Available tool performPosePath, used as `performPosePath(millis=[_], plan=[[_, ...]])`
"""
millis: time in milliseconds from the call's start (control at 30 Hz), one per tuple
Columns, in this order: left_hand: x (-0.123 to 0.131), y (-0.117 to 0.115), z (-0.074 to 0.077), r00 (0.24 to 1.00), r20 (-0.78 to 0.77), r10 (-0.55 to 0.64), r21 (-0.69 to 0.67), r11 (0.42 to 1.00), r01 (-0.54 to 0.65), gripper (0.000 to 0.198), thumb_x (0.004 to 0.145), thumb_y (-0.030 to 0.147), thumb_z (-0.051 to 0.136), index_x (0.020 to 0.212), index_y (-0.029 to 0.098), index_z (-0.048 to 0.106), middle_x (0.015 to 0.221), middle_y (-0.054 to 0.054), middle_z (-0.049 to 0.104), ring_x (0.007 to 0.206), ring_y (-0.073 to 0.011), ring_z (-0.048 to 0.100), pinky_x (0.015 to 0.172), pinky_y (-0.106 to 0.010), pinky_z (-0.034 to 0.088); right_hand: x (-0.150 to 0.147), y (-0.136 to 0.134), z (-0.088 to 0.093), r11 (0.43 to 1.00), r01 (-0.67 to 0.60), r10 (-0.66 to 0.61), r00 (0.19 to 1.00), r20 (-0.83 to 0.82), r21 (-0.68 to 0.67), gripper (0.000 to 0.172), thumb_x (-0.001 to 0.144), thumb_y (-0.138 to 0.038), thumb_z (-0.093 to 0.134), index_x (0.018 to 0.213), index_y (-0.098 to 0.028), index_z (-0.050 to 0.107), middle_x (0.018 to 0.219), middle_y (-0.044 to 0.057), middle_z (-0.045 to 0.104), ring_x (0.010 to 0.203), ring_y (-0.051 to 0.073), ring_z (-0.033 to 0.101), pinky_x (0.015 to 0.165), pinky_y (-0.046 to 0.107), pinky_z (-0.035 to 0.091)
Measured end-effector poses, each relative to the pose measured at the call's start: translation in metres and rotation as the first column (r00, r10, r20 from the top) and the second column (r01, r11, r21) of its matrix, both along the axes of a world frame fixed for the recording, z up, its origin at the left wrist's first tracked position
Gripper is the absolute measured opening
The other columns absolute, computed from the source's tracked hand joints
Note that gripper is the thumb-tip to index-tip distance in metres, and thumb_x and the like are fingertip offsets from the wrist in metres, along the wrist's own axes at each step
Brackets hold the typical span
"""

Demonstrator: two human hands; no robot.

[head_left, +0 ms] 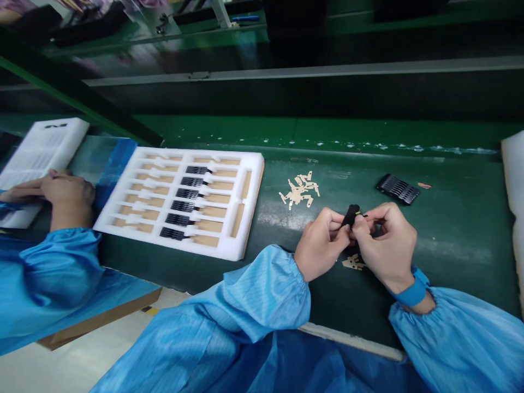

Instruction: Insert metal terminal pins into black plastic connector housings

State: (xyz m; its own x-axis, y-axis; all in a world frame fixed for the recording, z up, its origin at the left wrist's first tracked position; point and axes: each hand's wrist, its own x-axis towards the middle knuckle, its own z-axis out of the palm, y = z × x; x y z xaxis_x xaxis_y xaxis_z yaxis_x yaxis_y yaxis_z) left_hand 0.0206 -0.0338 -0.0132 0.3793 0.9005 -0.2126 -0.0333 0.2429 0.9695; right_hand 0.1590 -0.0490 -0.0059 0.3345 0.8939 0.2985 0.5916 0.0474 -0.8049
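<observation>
Pinched between the fingertips of my left hand [321,243] is a small black part [350,215] with a yellowish spot on its side. My right hand [387,243] closes its thumb and fingers on the same part from the right, covering much of it. Just below the hands lie a few small beige pieces [353,262], partly hidden. Left of my hands is a loose pile of similar beige pieces [301,189] with holes. Beyond my right hand rests a flat, ribbed black part [398,189].
A white foam tray [250,218] holds several black ribbed parts in one column of slots. At far left, a co-worker's hands [67,194] rest by another white foam block [45,144]. White foam [513,180] stands at the right edge. A green post [82,90] slants behind.
</observation>
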Motion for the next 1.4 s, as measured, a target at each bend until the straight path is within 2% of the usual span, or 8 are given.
performPosePath(millis=[500,833,1000,1067,1133,1200,1267,1400], plan=[[-0.004,0.001,-0.006,0.999,-0.036,-0.023,0.121,0.992,0.027,0.010,0.099,0.019,0.056,0.108,0.017,0.053,0.101,-0.006,0.076,0.095,-0.0165,0.075,0.083,-0.026,0.059,0.003,0.001,-0.001,0.999,-0.051,0.051,0.998,-0.031,-0.001,0.013,0.083,-0.021,0.066,0.075,-0.022,0.055,0.067,-0.003,0.056,0.055,0.012,0.052,0.053,0.027,0.043],[-0.012,0.006,-0.002,0.974,-0.224,-0.036,0.254,0.963,0.094,0.015,0.098,0.023,0.057,0.113,0.021,0.057,0.104,-0.004,0.075,0.096,-0.0173,0.074,0.084,-0.025,0.058,0.006,0.002,-0.003,0.995,-0.092,0.082,0.979,-0.186,-0.044,0.012,0.085,-0.020,0.066,0.079,-0.022,0.056,0.069,-0.002,0.058,0.061,0.015,0.055,0.054,0.027,0.043],[-0.017,0.010,-0.005,0.951,-0.303,-0.056,0.272,0.952,0.143,0.018,0.095,0.024,0.061,0.113,0.023,0.059,0.094,-0.001,0.074,0.086,-0.0156,0.072,0.079,-0.024,0.057,0.011,0.006,0.001,0.990,-0.132,0.131,0.991,-0.014,-0.040,0.007,0.086,-0.020,0.064,0.083,-0.022,0.058,0.072,-0.001,0.060,0.061,0.014,0.055,0.057,0.028,0.045],[-0.017,0.013,-0.005,0.964,-0.251,-0.089,0.216,0.965,0.145,0.015,0.097,0.024,0.057,0.112,0.021,0.057,0.094,-0.003,0.073,0.081,-0.0140,0.071,0.075,-0.024,0.057,0.014,0.008,0.004,0.990,-0.139,0.139,0.982,0.126,-0.011,0.007,0.085,-0.021,0.065,0.091,-0.022,0.060,0.077,0.000,0.060,0.063,0.015,0.055,0.061,0.030,0.047],[-0.015,0.016,-0.005,0.986,-0.119,-0.115,0.107,0.986,0.128,0.011,0.099,0.025,0.054,0.107,0.019,0.055,0.096,-0.005,0.074,0.075,-0.0125,0.069,0.070,-0.023,0.058,0.018,0.011,0.006,0.993,-0.111,0.104,0.979,0.174,0.027,0.022,0.085,-0.022,0.066,0.106,-0.021,0.062,0.083,0.002,0.061,0.067,0.016,0.057,0.065,0.032,0.049],[-0.013,0.019,-0.002,0.992,0.040,-0.118,-0.018,0.993,0.119,0.014,0.098,0.029,0.057,0.103,0.017,0.052,0.098,-0.008,0.074,0.071,-0.0117,0.068,0.065,-0.023,0.058,0.021,0.013,0.006,0.997,-0.053,0.048,0.995,0.088,0.060,0.028,0.086,-0.023,0.065,0.113,-0.021,0.061,0.085,0.002,0.063,0.068,0.016,0.058,0.063,0.031,0.049],[-0.011,0.022,0.001,0.982,0.151,-0.110,-0.107,0.986,0.127,0.024,0.097,0.036,0.062,0.101,0.015,0.051,0.097,-0.011,0.075,0.070,-0.0119,0.068,0.064,-0.024,0.058,0.024,0.014,0.004,0.998,-0.031,0.034,0.998,-0.055,0.059,0.015,0.088,-0.025,0.063,0.103,-0.021,0.064,0.082,0.002,0.064,0.065,0.015,0.058,0.059,0.029,0.048],[-0.011,0.025,0.006,0.969,0.224,-0.102,-0.162,0.977,0.140,0.037,0.092,0.045,0.069,0.101,0.014,0.051,0.095,-0.012,0.075,0.071,-0.0133,0.070,0.064,-0.025,0.059,0.023,0.017,0.002,0.988,-0.145,0.126,0.950,-0.286,-0.046,0.008,0.087,-0.027,0.064,0.083,-0.021,0.063,0.072,0.000,0.063,0.056,0.012,0.054,0.052,0.025,0.046]])
